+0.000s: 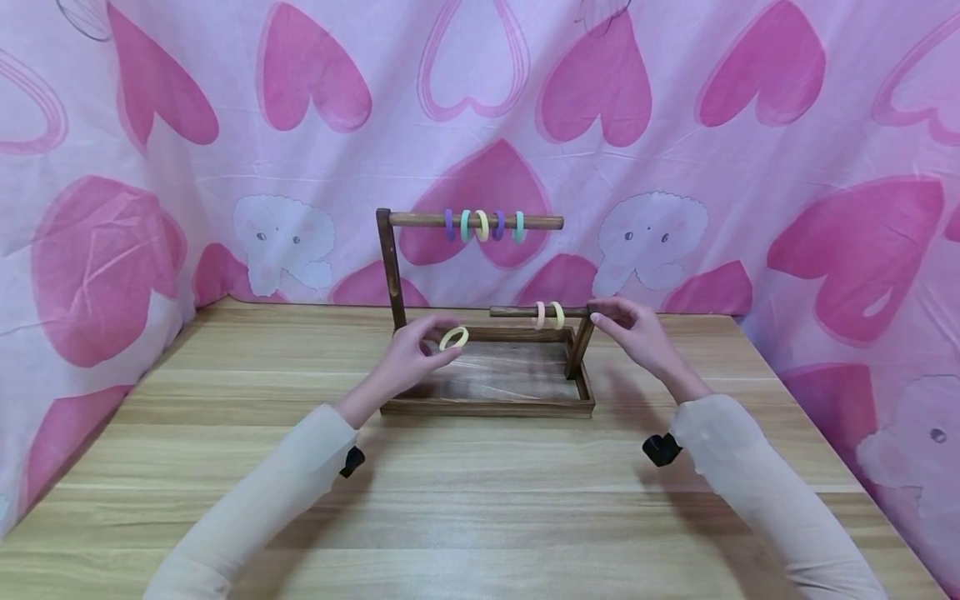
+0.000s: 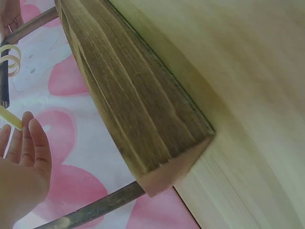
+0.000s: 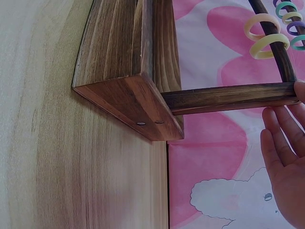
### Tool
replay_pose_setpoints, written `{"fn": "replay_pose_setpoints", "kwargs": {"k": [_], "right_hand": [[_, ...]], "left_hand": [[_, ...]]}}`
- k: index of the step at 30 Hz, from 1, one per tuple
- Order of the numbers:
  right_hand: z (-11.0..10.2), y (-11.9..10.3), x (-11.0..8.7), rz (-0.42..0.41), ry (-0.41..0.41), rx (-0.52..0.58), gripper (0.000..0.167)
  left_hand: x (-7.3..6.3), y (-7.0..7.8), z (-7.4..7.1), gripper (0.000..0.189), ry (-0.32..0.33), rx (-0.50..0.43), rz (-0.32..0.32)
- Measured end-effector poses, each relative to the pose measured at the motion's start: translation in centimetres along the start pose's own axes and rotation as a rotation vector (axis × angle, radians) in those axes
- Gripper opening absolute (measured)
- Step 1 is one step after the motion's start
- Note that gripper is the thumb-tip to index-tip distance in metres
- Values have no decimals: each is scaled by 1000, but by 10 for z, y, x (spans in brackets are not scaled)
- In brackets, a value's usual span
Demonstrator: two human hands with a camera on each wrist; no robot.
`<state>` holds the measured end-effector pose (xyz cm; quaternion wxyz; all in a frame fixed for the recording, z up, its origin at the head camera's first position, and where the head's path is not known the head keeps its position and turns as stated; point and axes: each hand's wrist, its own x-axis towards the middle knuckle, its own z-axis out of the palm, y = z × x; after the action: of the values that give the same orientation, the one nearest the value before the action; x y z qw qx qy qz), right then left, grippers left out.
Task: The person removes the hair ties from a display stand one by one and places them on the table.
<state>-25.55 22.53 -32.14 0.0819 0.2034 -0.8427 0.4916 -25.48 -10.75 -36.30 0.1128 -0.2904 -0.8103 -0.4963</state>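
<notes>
My left hand (image 1: 408, 354) pinches a pale yellow ring (image 1: 464, 337) between thumb and fingers, over the left part of the wooden rack's tray (image 1: 487, 408). The ring is tilted and lies just left of the lower bar's free end. With thumb and fingertips, my right hand (image 1: 637, 335) grips the top of the short right post (image 1: 580, 348). On the lower bar (image 1: 510, 312) hang a pink ring (image 1: 540, 315) and a yellow ring (image 1: 558, 315). The right wrist view shows the fingers against the post end, the thumb partly cut off.
The taller left post (image 1: 391, 275) carries an upper bar (image 1: 420, 220) with purple, green and yellow rings hung near its middle. The rack stands towards the back of a wood-grain table (image 1: 480, 500). Behind hangs a pink heart-patterned cloth (image 1: 480, 183), which also covers both sides.
</notes>
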Motion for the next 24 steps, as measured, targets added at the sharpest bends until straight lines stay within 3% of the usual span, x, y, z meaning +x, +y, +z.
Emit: {"fn": "replay_pose_setpoints", "kwargs": {"k": [13,24], "right_hand": [[-1,1,0,4,-1,-1,32],[0,1,1,3,3,-7,31]], "left_hand": [[-22,2,-12,34,-76,68,4],[-42,1,-23,32,-129,134,60]]}}
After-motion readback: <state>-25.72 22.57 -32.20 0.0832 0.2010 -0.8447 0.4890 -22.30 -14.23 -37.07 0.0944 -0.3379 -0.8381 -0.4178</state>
